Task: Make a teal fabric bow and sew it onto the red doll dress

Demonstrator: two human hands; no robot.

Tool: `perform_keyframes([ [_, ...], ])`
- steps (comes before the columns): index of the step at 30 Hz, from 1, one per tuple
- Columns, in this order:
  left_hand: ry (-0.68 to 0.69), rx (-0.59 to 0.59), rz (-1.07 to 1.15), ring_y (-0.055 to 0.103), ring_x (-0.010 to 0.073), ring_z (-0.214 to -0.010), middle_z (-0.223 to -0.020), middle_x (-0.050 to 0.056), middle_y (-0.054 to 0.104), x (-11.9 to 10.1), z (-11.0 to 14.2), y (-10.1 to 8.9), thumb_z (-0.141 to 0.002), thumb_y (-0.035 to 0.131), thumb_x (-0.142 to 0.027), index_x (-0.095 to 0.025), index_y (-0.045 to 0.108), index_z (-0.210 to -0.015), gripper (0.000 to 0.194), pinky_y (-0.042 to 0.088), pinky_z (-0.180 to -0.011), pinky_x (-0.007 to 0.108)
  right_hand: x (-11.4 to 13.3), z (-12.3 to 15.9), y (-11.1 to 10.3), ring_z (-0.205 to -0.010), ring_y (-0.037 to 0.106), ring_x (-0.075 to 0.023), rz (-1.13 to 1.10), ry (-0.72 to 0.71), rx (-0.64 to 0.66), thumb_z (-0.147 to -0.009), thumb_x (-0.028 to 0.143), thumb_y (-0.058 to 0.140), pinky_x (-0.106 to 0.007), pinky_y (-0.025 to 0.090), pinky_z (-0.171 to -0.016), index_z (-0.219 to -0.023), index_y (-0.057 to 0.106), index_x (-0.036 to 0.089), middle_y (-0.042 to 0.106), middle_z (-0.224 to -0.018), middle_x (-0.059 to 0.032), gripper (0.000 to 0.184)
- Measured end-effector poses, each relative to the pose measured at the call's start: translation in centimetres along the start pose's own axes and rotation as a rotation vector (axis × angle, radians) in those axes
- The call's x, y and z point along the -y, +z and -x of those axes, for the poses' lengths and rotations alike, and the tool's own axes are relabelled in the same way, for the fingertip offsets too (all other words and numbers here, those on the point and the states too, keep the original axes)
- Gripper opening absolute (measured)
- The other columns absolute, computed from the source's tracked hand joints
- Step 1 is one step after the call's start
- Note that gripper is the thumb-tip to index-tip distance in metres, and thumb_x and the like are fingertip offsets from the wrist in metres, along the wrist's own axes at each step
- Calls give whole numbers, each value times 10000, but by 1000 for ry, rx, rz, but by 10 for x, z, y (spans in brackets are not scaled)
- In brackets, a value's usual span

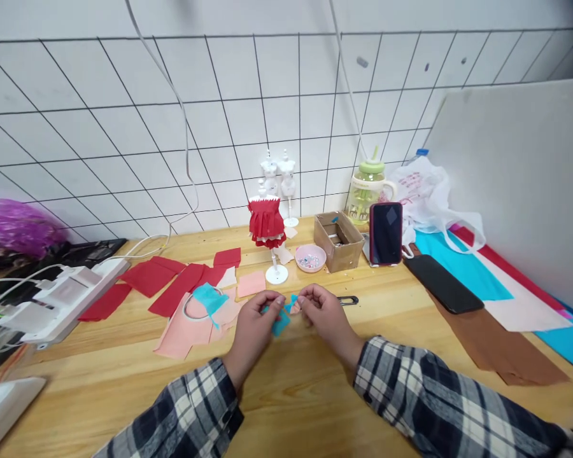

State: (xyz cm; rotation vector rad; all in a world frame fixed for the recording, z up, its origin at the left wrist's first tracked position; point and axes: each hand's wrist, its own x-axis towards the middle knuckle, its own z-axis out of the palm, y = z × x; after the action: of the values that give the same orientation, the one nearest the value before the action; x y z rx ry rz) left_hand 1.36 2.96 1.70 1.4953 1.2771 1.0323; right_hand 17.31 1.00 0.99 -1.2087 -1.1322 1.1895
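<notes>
My left hand [253, 327] and my right hand [325, 317] meet over the wooden table [291, 394], both pinching a small folded piece of blue paper [281, 320] with a bit of pink at its right end. The fingers of both hands are closed on it. Just behind stands a small white mannequin in a red pleated paper dress [267, 224]. Pink paper pieces [186, 327] with a blue scrap [210, 298] and a roll of clear tape lie left of my left hand.
Red paper sheets [172, 280] spread to the left, beside a white power strip [67, 296]. A pink bowl of beads [310, 257], a cardboard box [337, 242], an upright phone [386, 233], a flat phone [442, 283], a green cup [367, 187] and coloured sheets [501, 312] sit right.
</notes>
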Motion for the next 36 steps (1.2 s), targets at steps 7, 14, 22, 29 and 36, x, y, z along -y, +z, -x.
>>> perform_keyframes([
  [7, 41, 125, 6, 630, 199, -831, -917, 72, 690, -2, 0, 1, -795, 637, -461, -168, 654, -1010, 364, 501, -715, 292, -2, 5, -11, -563, 526, -113, 116, -16, 95, -788, 333, 596, -225, 414, -501, -817, 590, 174, 655, -702, -17, 161],
  [14, 107, 88, -146, 619, 178, -746, -806, 47, 700, -5, 8, 1, -776, 663, -399, -172, 686, -788, 228, 482, -702, 280, 0, 11, -10, -598, 561, -105, 119, -61, 142, -791, 275, 596, -231, 444, -582, -798, 596, 176, 655, -695, -1, 99],
  [22, 52, 23, -88, 626, 185, -751, -819, 54, 711, -1, 6, 0, -764, 679, -441, -166, 696, -827, 283, 487, -707, 288, -3, 12, -9, -518, 497, -89, 80, 17, 187, -773, 338, 620, -211, 411, -482, -801, 563, 184, 567, -640, 29, 167],
  [29, 53, 156, -31, 640, 194, -845, -944, 61, 705, -2, 7, -2, -779, 674, -448, -178, 657, -1042, 377, 496, -746, 289, -3, 10, -11, -522, 482, -89, 84, -21, 122, -781, 332, 604, -217, 404, -489, -819, 586, 179, 566, -656, 24, 159],
  [36, 80, 188, -107, 632, 188, -796, -860, 55, 708, 4, 7, -3, -801, 656, -445, -165, 681, -845, 284, 486, -736, 286, 1, 10, -13, -527, 485, -93, 120, -31, 117, -773, 325, 608, -217, 402, -493, -804, 592, 179, 593, -661, 14, 151],
])
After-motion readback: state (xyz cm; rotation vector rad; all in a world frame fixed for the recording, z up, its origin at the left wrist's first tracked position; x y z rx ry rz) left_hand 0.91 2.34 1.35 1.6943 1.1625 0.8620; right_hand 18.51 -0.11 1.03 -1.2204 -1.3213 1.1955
